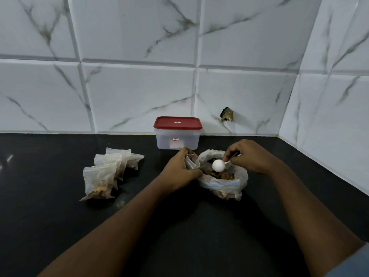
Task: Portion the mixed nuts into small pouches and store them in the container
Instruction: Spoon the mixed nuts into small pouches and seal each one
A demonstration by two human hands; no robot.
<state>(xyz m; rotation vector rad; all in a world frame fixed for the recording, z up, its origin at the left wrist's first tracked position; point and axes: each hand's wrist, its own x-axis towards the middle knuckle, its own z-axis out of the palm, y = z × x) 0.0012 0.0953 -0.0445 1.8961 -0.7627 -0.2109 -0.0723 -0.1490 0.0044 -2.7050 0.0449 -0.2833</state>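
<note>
In the head view, the left hand (179, 168) has its grip curled round a small pouch (192, 161). The right hand (247, 156) has its grip pinched on a white spoon (218, 165) over the mixed nuts (217, 174) in the big bag (225, 183). Filled pouches (107, 172) lie to the left on the black worktop (60, 226). The container (177, 139) stands behind the hands, red lid (177, 122) on.

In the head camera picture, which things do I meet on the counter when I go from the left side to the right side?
First the pile of filled pouches → left hand → small pouch it holds → white spoon → right hand pinching the spoon's handle.
</note>
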